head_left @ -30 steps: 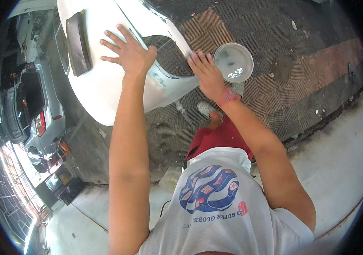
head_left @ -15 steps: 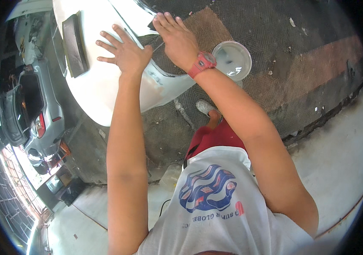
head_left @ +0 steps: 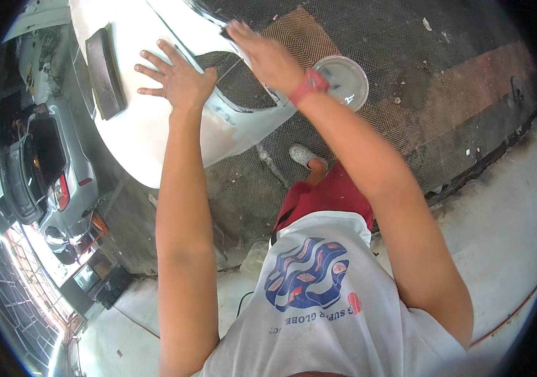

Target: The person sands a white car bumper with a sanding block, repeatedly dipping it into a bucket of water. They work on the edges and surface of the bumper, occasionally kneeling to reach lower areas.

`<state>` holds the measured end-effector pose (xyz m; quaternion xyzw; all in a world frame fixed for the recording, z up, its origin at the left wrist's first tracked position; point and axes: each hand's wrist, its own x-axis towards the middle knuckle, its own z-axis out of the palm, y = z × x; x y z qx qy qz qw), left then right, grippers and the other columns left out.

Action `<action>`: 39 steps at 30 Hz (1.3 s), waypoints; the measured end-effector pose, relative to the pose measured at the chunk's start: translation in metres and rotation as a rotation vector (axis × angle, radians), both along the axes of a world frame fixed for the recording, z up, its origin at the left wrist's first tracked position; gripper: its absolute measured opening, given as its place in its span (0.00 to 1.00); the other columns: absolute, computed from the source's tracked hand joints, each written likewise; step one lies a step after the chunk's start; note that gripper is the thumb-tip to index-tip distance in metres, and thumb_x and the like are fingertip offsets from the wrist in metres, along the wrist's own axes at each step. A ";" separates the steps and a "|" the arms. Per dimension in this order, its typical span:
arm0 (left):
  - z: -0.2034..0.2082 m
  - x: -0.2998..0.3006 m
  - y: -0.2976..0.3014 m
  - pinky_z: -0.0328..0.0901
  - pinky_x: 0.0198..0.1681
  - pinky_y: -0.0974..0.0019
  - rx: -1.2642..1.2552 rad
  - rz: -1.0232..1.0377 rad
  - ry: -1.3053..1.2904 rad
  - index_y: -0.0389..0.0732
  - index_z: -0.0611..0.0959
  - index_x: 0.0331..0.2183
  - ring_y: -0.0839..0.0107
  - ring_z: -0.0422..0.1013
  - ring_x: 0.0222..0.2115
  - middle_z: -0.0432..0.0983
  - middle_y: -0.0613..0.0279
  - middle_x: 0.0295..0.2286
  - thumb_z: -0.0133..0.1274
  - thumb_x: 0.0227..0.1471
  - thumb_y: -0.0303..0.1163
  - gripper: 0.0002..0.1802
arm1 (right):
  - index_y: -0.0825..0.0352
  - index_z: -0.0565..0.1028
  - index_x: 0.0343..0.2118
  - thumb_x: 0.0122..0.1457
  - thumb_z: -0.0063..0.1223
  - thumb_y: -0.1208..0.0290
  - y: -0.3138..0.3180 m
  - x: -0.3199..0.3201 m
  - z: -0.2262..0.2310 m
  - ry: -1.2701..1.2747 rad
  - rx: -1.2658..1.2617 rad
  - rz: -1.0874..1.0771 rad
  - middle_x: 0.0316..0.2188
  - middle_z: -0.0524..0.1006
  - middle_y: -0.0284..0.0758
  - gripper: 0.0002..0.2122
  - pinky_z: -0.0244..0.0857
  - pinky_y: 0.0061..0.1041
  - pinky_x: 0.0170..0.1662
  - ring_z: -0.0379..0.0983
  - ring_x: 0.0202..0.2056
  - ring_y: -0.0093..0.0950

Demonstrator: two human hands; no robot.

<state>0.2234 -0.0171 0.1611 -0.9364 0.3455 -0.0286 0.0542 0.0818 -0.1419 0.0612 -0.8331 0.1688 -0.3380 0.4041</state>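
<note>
A white car body panel (head_left: pixel 140 141) with a curved cut-out lies in front of me, patched with greyish areas near its edge. My left hand (head_left: pixel 184 81) rests flat on it, fingers spread and holding nothing. My right hand (head_left: pixel 271 63), blurred by motion, lies along the panel's rim beside the cut-out. A small dark sheet (head_left: pixel 225 32) peeks out by its fingertips, pressed to the panel; its kind is unclear. Left of my left hand, a long dark sanding block (head_left: pixel 106 72) sits on the panel.
A round tub of cloudy liquid (head_left: pixel 358 78) stands on the floor just beyond my right wrist. Dark and reddish patterned matting (head_left: pixel 444 100) covers the floor. A silver car (head_left: pixel 74 147) with its rear hatch raised is at the left. A pale wall (head_left: pixel 494 251) borders the right.
My right hand has shifted slightly right and down along the panel rim. My left hand stays flat in the same place on the panel. The whole view has shifted a little.
</note>
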 end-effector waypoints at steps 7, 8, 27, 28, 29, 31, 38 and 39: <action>0.004 -0.002 -0.001 0.25 0.62 0.05 -0.014 -0.031 0.014 0.36 0.42 0.77 0.14 0.18 0.71 0.25 0.18 0.73 0.71 0.44 0.53 0.75 | 0.68 0.65 0.73 0.65 0.41 0.89 0.117 -0.117 -0.065 0.130 0.092 -0.133 0.74 0.64 0.47 0.31 0.57 0.44 0.76 0.60 0.74 0.44; 0.004 -0.002 0.000 0.25 0.62 0.05 -0.018 -0.029 0.009 0.36 0.42 0.77 0.14 0.18 0.71 0.26 0.18 0.73 0.71 0.45 0.53 0.75 | 0.68 0.65 0.73 0.65 0.41 0.88 0.110 -0.107 -0.051 0.080 0.087 -0.150 0.74 0.64 0.47 0.31 0.57 0.45 0.76 0.60 0.74 0.44; 0.005 -0.003 0.006 0.25 0.63 0.06 -0.020 -0.007 0.021 0.36 0.40 0.77 0.16 0.18 0.72 0.24 0.19 0.73 0.72 0.45 0.53 0.76 | 0.65 0.67 0.72 0.58 0.49 0.87 0.033 -0.013 0.026 0.179 -0.279 -0.066 0.75 0.64 0.39 0.35 0.52 0.43 0.78 0.57 0.76 0.40; 0.007 -0.004 0.004 0.25 0.63 0.06 0.001 0.021 0.034 0.36 0.40 0.77 0.16 0.17 0.72 0.24 0.19 0.73 0.72 0.45 0.53 0.76 | 0.65 0.67 0.72 0.58 0.50 0.86 0.041 -0.032 0.020 0.219 -0.304 -0.026 0.76 0.63 0.38 0.35 0.51 0.43 0.78 0.56 0.76 0.39; 0.013 -0.007 0.004 0.25 0.64 0.07 0.009 0.034 0.046 0.35 0.40 0.76 0.16 0.17 0.72 0.24 0.19 0.73 0.72 0.46 0.52 0.76 | 0.63 0.65 0.73 0.58 0.51 0.86 0.051 -0.053 0.011 0.239 -0.268 0.015 0.77 0.60 0.36 0.36 0.49 0.44 0.79 0.52 0.78 0.37; 0.009 -0.006 0.005 0.24 0.64 0.07 -0.033 0.000 0.020 0.36 0.40 0.77 0.16 0.17 0.72 0.24 0.19 0.73 0.72 0.45 0.52 0.76 | 0.63 0.65 0.73 0.59 0.51 0.85 0.059 -0.091 -0.009 0.253 -0.277 0.075 0.77 0.60 0.35 0.36 0.49 0.44 0.79 0.52 0.78 0.36; 0.007 -0.005 0.002 0.25 0.63 0.05 -0.052 -0.029 0.023 0.34 0.42 0.76 0.13 0.17 0.71 0.26 0.17 0.72 0.72 0.44 0.50 0.75 | 0.62 0.68 0.72 0.62 0.49 0.82 0.027 -0.089 -0.017 0.213 -0.438 0.175 0.75 0.65 0.30 0.32 0.50 0.45 0.78 0.54 0.77 0.34; 0.006 -0.005 0.002 0.24 0.62 0.05 -0.065 -0.044 0.028 0.32 0.42 0.76 0.12 0.17 0.70 0.26 0.16 0.72 0.72 0.43 0.49 0.75 | 0.62 0.69 0.71 0.62 0.50 0.82 0.012 -0.066 0.002 0.200 -0.499 0.152 0.75 0.66 0.30 0.31 0.52 0.44 0.78 0.56 0.77 0.34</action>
